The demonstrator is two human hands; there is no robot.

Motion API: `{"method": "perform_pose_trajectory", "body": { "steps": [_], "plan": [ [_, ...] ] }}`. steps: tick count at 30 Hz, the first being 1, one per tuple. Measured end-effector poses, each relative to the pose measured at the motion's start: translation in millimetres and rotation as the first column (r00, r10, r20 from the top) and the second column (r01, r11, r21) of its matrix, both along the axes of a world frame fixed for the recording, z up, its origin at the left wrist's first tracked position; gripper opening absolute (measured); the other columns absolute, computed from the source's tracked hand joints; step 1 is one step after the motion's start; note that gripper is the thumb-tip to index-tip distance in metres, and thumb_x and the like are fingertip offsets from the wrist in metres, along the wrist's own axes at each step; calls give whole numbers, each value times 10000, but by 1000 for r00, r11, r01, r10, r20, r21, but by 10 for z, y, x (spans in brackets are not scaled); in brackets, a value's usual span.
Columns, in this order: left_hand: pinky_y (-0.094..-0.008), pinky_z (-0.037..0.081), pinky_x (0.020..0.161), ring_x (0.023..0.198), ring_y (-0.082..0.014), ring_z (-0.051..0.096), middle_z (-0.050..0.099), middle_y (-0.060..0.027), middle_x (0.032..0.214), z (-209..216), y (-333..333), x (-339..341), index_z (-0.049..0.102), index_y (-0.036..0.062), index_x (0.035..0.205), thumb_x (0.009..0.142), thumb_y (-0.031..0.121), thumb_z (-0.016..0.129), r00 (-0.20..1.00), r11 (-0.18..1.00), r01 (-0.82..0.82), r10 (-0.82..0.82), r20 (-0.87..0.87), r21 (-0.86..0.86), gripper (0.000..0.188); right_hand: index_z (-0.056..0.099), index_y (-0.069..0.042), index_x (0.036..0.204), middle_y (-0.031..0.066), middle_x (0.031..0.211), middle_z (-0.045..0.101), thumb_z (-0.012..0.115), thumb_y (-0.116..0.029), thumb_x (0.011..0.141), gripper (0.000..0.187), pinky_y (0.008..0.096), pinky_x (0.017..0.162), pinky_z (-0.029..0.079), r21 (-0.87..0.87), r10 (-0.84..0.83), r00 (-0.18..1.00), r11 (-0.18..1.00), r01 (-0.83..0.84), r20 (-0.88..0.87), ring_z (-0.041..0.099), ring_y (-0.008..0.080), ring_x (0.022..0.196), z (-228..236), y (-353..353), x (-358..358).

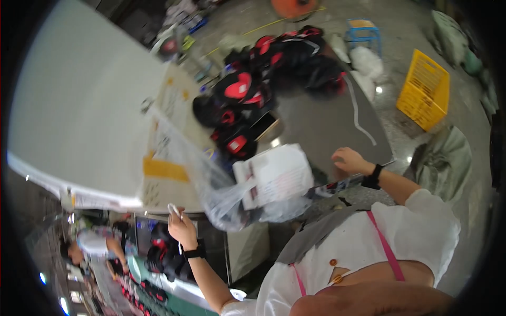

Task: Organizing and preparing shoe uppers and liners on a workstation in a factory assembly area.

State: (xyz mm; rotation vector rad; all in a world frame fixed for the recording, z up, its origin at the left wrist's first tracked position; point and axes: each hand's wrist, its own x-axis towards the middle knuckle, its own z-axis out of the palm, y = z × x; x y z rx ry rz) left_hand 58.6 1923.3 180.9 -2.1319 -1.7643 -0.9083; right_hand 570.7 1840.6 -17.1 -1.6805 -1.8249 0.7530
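My left hand [182, 231] is closed around a slim white object [174, 209], whose kind is too small to tell. It is raised in front of a large white panel with a yellow tape strip. My right hand [350, 161] holds nothing, its fingers loosely bent and apart, over the near edge of the dark grey table [337, 118]. Between the hands, a white printed package [282, 174] lies at the table edge with a clear plastic bag [224, 203] around and below it. A phone [263, 126] lies beyond it, next to a pile of black and red fabric items [245, 89].
A white strip [356, 110] lies on the table's right part. On the floor are a yellow crate [423, 90], a blue stool [363, 34] and white bags [366, 62]. A large white panel [84, 105] takes up the left. A co-worker [97, 243] stands at lower left.
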Motion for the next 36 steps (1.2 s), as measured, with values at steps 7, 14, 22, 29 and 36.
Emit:
{"method": "perform_pose_trajectory", "body": {
  "steps": [7,14,22,29,36],
  "plan": [
    [-402,444,500,548,-304,566,565,-123,605,110,1204,2557,590,113,885,738,110,579,852,859,512,-505,-140,12,147,314,-175,1331,137,1425,177,572,-337,757,651,519,1004,205,30,-119,842,992,121,527,141,341,1314,-764,-324,790],
    [-427,478,577,709,-335,604,563,-130,976,-762,2943,3949,513,101,1096,763,39,461,785,841,526,-537,-309,-126,343,322,-150,1316,213,1403,148,602,-244,717,668,456,956,329,-183,-37,910,975,122,413,320,386,1216,-202,80,945],
    [-421,493,589,720,-349,609,230,-98,1411,-936,3815,5901,335,169,1303,844,109,402,743,758,628,-652,-154,-179,467,380,-97,1274,273,1385,6,628,-184,734,600,377,801,463,-143,-458,880,870,472,125,551,363,950,-576,1067,1618],
    [-397,506,575,655,-287,634,623,-101,658,-1592,3763,6273,605,85,709,808,231,509,759,797,563,-604,-245,-219,200,433,-17,1172,133,1121,465,588,-120,772,441,275,611,457,-597,-707,281,703,388,-650,537,153,763,-848,1330,1774],
    [-418,459,532,590,-318,578,570,-147,643,-1271,3039,5853,560,48,673,792,321,576,707,731,679,-676,-209,-69,299,506,-26,984,36,831,516,539,-172,833,213,276,602,435,-551,-626,489,776,308,-608,521,102,705,-921,1370,2189]
  ]
}}
